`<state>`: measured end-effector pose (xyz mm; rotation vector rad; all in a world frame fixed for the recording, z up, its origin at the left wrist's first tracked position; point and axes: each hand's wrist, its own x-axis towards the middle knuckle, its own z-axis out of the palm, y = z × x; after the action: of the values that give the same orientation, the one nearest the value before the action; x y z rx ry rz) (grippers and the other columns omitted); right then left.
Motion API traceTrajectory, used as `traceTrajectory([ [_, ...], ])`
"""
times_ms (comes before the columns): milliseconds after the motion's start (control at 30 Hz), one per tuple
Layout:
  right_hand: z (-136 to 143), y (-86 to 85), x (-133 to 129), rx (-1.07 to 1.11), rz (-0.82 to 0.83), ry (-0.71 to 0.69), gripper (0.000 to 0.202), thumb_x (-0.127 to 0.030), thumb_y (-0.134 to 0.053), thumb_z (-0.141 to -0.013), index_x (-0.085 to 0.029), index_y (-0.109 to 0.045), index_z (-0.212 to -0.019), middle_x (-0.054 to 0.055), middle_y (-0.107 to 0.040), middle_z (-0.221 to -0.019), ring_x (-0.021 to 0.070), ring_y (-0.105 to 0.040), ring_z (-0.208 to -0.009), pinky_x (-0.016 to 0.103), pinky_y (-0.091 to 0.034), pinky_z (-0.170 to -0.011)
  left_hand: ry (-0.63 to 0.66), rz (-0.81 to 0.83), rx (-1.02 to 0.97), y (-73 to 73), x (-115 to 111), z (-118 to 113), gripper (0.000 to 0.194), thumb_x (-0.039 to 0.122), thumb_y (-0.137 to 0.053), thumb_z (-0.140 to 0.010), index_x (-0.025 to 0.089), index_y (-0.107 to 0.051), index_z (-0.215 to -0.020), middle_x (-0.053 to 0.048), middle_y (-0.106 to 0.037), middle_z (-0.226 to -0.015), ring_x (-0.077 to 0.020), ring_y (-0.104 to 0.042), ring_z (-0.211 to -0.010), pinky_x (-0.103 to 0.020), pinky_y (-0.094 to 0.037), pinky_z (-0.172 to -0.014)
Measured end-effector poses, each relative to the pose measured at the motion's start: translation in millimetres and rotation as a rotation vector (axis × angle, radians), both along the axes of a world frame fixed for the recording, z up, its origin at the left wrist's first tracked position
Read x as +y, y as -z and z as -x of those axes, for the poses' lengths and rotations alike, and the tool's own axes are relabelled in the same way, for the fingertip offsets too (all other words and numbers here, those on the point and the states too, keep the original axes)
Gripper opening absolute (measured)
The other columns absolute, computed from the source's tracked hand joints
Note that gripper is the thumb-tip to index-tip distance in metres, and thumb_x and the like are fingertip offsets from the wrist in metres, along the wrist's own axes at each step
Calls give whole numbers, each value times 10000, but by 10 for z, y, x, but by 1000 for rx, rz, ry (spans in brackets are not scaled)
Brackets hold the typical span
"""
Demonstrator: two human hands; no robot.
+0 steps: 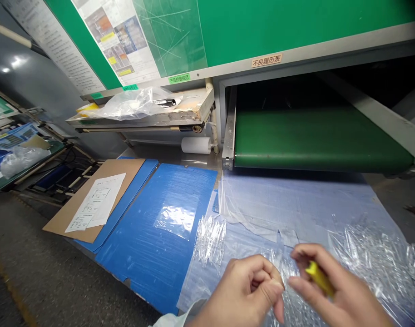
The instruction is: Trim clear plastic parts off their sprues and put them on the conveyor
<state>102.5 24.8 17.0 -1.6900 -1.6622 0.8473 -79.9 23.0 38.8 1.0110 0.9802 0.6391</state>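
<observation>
One yellow tool (pixel 319 278) pinched in my R hand (pixel 340 290) at bottom edge, L hand (pixel 248 290) closed on clear plastic pcs (pixel 289 272) beside it, over clear film (pixel 296 209) w/ blue sheet (pixel 160 227) to L, green conveyor belt (pixel 316 141) behind.

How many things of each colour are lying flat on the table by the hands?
Blue boards: 2, the second lies under the cardboard
Brown cardboard sheet: 1
White printed paper: 1
Yellow tool in the right hand: 1
Total: 5
</observation>
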Motion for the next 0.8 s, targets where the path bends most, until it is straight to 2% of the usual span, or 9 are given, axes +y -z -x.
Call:
traceTrajectory([
  [100, 141, -4, 53, -105, 6, 86, 354, -613, -519, -776, -266, -534, -844, -11, -648, -663, 185, -621, -528, 259, -433, -450, 26, 9, -17, 34, 18, -19, 149, 289, -542, -852, 144, -573, -863, 25, -547, -572, -94, -452, -506, -239, -369, -591],
  [167, 39, 19, 156, -183, 0, 180, 401, -649, -520, -726, -266, -540, -842, 8, -665, -684, 205, -634, -538, 279, -449, -469, 27, 33, -21, 69, 23, -9, 169, 275, -545, -848, 154, -572, -963, 34, -562, -575, -89, -445, -495, -237, -374, -601],
  [233, -217, 64, 274, -278, 54, 183, 438, -686, -457, -722, -272, -550, -831, 29, -679, -741, 223, -643, -587, 297, -455, -505, -18, 54, 29, 144, 28, 41, 148, 239, -527, -844, 171, -555, -972, 31, -582, -603, -96, -479, -531, -235, -386, -625],
  [300, -569, 120, 367, -416, 153, 190, 423, -661, -367, -786, -279, -549, -810, 45, -671, -755, 230, -627, -601, 314, -445, -536, -115, 18, 166, 277, 37, 146, 55, 216, -486, -840, 181, -528, -839, 20, -578, -637, -114, -533, -614, -230, -399, -649],
  [433, -1230, 247, 433, -637, 306, 342, 302, -493, -362, -874, -267, -482, -715, 112, -616, -601, 280, -568, -523, 379, -419, -530, -253, -264, 691, 663, 85, 469, 274, 370, -378, -888, 206, -452, -681, 33, -487, -554, -134, -512, -557, -226, -375, -558],
  [500, -1390, 323, 433, -676, 375, 347, 270, -441, -375, -881, -261, -473, -705, 139, -623, -595, 311, -596, -545, 394, -429, -533, -289, -305, 806, 834, 127, 620, 318, 416, -376, -880, 208, -458, -654, 34, -446, -534, -141, -458, -513, -242, -324, -523],
  [567, -1411, 400, 432, -690, 424, 312, 265, -430, -373, -890, -258, -479, -718, 156, -650, -649, 343, -640, -623, 402, -440, -546, -319, -353, 893, 949, 177, 723, 314, 423, -403, -851, 211, -458, -628, 21, -443, -562, -156, -455, -537, -260, -321, -551],
  [667, -1293, 478, 435, -711, 466, 271, 330, -485, -366, -899, -256, -469, -686, 176, -664, -742, 370, -666, -713, 412, -452, -556, -337, -406, 997, 1037, 254, 788, 242, 387, -402, -829, 210, -497, -695, 5, -473, -596, -185, -491, -574, -281, -343, -584],
  [800, -1175, 545, 429, -781, 551, 334, 447, -541, -320, -929, -193, -538, -752, 194, -645, -902, 329, -670, -755, 411, -476, -570, -331, -434, 1094, 1103, 314, 803, 240, 335, -381, -826, 178, -560, -862, -37, -547, -663, -227, -553, -607, -317, -387, -591],
])
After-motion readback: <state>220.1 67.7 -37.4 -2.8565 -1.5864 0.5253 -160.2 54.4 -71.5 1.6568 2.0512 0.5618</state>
